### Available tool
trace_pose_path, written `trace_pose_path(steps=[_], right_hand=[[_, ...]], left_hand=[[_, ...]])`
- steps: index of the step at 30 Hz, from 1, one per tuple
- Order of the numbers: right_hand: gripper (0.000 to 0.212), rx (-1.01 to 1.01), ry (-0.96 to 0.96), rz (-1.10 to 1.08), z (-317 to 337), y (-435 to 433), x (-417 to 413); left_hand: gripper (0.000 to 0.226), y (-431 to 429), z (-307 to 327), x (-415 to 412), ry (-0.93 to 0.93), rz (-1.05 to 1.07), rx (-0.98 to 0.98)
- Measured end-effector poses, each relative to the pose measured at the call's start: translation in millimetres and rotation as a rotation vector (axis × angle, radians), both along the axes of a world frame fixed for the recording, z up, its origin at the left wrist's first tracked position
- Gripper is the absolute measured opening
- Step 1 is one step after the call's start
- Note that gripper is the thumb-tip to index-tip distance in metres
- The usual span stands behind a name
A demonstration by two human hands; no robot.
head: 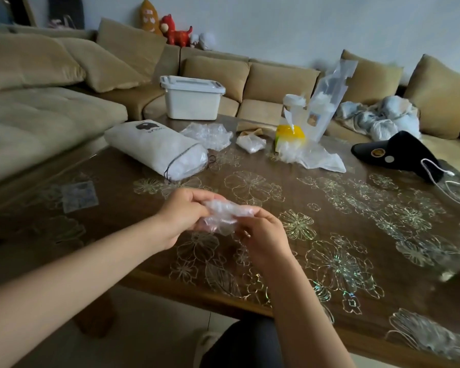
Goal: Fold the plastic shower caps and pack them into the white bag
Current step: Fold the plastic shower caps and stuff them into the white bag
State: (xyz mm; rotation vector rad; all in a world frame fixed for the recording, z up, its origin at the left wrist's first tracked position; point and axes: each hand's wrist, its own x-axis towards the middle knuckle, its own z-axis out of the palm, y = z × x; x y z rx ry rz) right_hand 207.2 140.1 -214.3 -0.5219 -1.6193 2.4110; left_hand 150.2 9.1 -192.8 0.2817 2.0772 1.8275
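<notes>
**Both hands pinch one shower cap above the desk's near edge**

A tan corner sofa wraps round the far and left sides of the scene. Two plush toys sit on its back, one red and one orange, and one heap of pale cloth lies on its right seat.

In front of it stands the brown desk, under a clear cover printed with flowers.

One white bag lies on its side at the desk's far left. Its drawstring mouth faces the person and clear plastic fills it; how many caps are inside cannot be counted. Behind the bag stands one white lidded storage box.

At the far right lies one black pouch with a white cord. Between box and pouch, one tall clear packet leans upright over a yellow-topped container and a spread of loose clear film.

Two loose bundles of clear plastic rest just beyond the bag's mouth: a larger crumpled bundle and a smaller bundle.

The left hand has its fingers curled and pinches the left end of one crumpled shower cap. The right hand, also curled, grips the cap's right end. The cap is held off the desk, between the two hands and well apart from the white bag.
</notes>
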Motion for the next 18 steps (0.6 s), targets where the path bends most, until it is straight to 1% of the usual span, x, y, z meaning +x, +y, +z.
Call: trace_pose_path(steps=[2, 5, 7, 9, 10, 11, 13, 15, 16, 18], right_hand=[[0.026, 0.026, -0.005, 0.046, 4.8, -4.7, -5.3], [0.032, 0.052, -0.089, 0.127, 7.6, -19.5, -11.8], [0.030, -0.057, -0.121, 0.131, 8.8, -26.8, -16.3], [0.029, -0.195, -0.129, 0.118, 11.4, -29.0, -22.5], [0.027, -0.232, -0.136, 0.125, 10.2, -31.5, -27.4], [0.025, -0.232, -0.144, 0.143, 6.6, -32.7, -32.7], [0.021, -0.140, -0.183, 0.234, -2.1, -37.5, -40.2], [0.028, -0.060, -0.228, 0.332, -10.1, -41.8, -50.2], [0.030, -0.080, -0.227, 0.352, -8.7, -41.6, -58.0], [0.028, -0.152, -0.197, 0.326, -6.7, -38.8, -65.4]], left_hand=[[0.040, -0.8, 0.1, -3.4, 0.009, 0.127, -0.004], [0.040, -9.4, -5.7, -6.4, 0.027, 0.278, -0.008], [0.040, -17.8, -10.3, -9.4, 0.090, 0.313, -0.027], [0.039, -24.8, -14.9, -12.9, 0.189, 0.303, -0.042], [0.040, -29.9, -17.2, -16.2, 0.256, 0.300, -0.066], [0.042, -33.0, -20.1, -18.8, 0.325, 0.293, -0.089], [0.046, -36.4, -27.2, -21.6, 0.425, 0.267, -0.120], [0.049, -38.0, -34.9, -27.6, 0.462, 0.243, -0.116], [0.049, -38.2, -35.2, -34.8, 0.465, 0.228, -0.109], [0.047, -38.9, -30.2, -44.1, 0.473, 0.200, -0.109]])
